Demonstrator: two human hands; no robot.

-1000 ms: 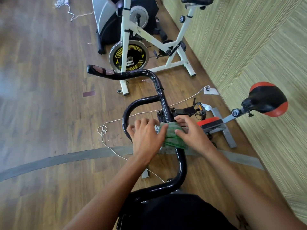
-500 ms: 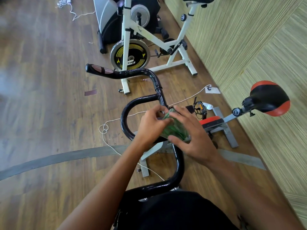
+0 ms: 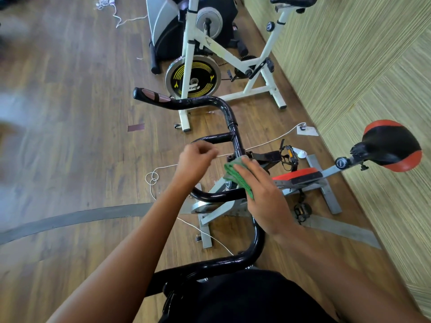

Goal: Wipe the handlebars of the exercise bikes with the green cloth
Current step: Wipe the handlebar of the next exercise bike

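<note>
The right hand hides half the green cloth; handlebars partly covered.

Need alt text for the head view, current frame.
Right hand presses a folded green cloth onto the middle of a black handlebar, seen from above. Left hand is beside it, fingers curled, holding nothing. A white bike stands behind on the wood floor.

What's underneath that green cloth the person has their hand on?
The green cloth lies over the middle of the black handlebar, with the right hand flat on top. The stretch of bar beneath is covered, so its state cannot be seen.
</note>
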